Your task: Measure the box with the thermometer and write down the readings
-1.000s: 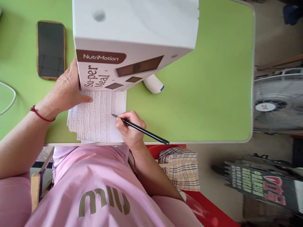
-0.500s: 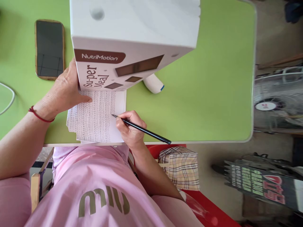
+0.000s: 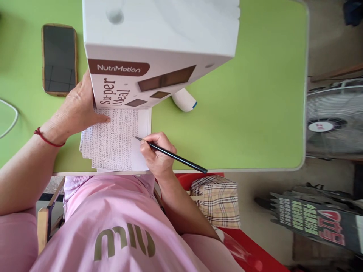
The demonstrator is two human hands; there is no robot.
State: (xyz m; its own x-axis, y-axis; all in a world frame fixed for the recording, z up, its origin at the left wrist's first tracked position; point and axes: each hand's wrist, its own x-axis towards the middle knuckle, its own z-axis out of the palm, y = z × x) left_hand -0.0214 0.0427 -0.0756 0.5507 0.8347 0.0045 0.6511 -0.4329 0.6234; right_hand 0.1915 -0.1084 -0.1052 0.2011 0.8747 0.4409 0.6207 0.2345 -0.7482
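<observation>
A black pen [image 3: 177, 155] is pinched in my right hand [image 3: 159, 155], its tip at the right part of a sheet of paper [image 3: 113, 143] covered with rows of small handwriting. Under that sheet lie more written pages, fanned out at the left. My left hand [image 3: 81, 104] lies at the upper left of the paper, thumb stretched out over the writing. Its other fingers reach up beside the white NutriMotion box [image 3: 116, 85] and are partly hidden by it. The box stands over the top of the pages.
Left of the box lies a phone [image 3: 59, 58] on the green table [image 3: 249, 94], with a white cable [image 3: 13, 119] nearby. A white object with a blue end [image 3: 184, 100] shows beside the box. Beyond the table are a fan [image 3: 329, 121], a checked bag [image 3: 217, 202] and a red seat [image 3: 249, 245].
The pen and my right hand have shifted slightly to the right. My left hand, the pages and the box stay put.
</observation>
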